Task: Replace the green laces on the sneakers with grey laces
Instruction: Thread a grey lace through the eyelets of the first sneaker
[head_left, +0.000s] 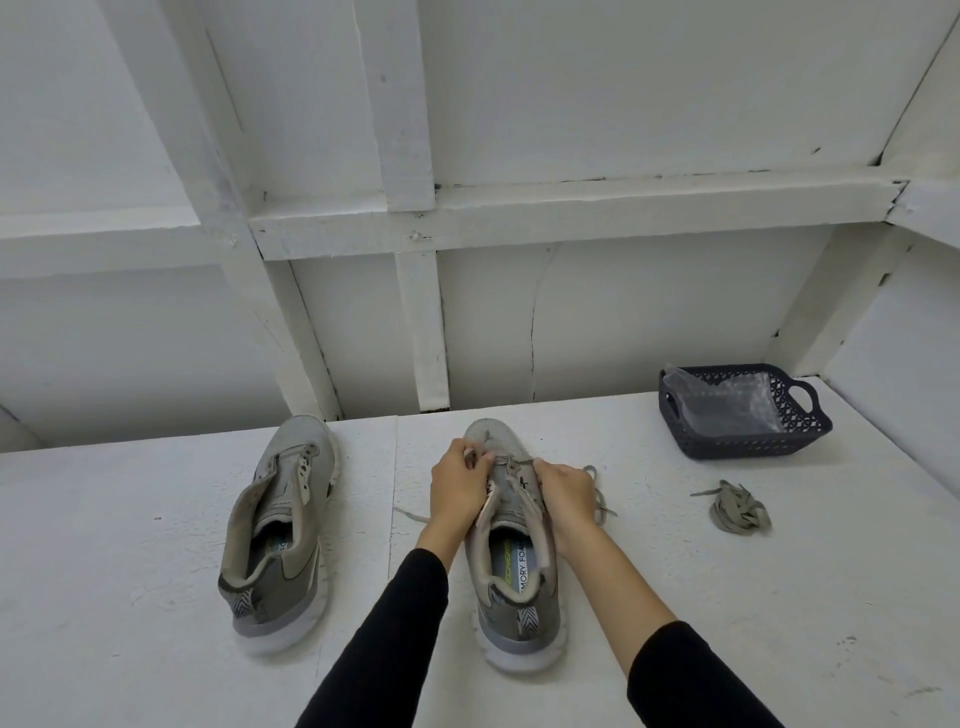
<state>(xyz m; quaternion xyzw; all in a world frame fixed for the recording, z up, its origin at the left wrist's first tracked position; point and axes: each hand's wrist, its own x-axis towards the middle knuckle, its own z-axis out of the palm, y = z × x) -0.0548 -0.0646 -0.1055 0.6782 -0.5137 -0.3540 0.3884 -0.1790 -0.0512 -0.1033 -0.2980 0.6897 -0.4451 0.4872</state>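
On the white painted table (156, 597), the left hand (460, 486) and right hand (566, 493) are both curling their fingers around a grey flat lace (511, 461) at the lowest eyelets of the grey mesh sneaker (514, 571). Its ends are trailing to either side. The second, laceless grey sneaker (283, 530) is sitting well to the left. A loose bundled lace (740, 509), possibly greenish, is lying near the dark blue perforated plastic basket (753, 441).

"MORY FOA" on right sneaker insole (524, 564); left sneaker insole (280, 545) "FO".
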